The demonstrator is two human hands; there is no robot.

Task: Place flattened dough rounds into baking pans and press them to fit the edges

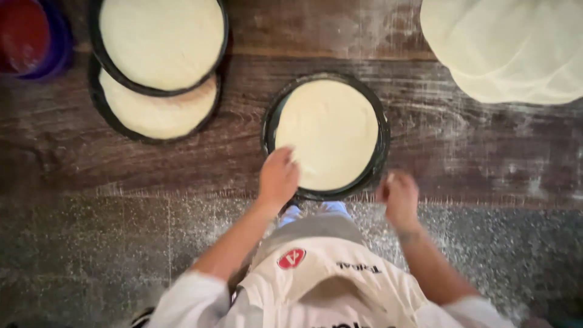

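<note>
the round dark pan (381, 130) in the middle of the wooden counter (243, 164) holds a flat disc of pale dough (331, 133) that already fills most of it; a dark crescent of bare pan still shows along the far-right rim, so the dough looks spread but perhaps not fully seated at that edge. the left hand (278, 178) rests on the near-left rim of this pan, fingers together and curled down onto the dough's edge, touching it. the right hand (398, 195) hovers just beside the near-right rim, blurred, fingers loosely bunched; i cannot tell whether it pinches anything.

far-left of the middle pan, two more pans with dough (159, 67) lie stacked and offset, both already filled, which suggests several are done. far-right of the pan sits a pile of thin dough sheets (507, 48), apparently yet to be panned. at the far-left corner beyond the stacked pans is a red and blue container (30, 36).

the counter is dark, worn plank dusted with flour. nearer than the pan, the floor (91, 255) is speckled stone, flour-strewn. the person wears a white apron (322, 285) and white sleeves.
</note>
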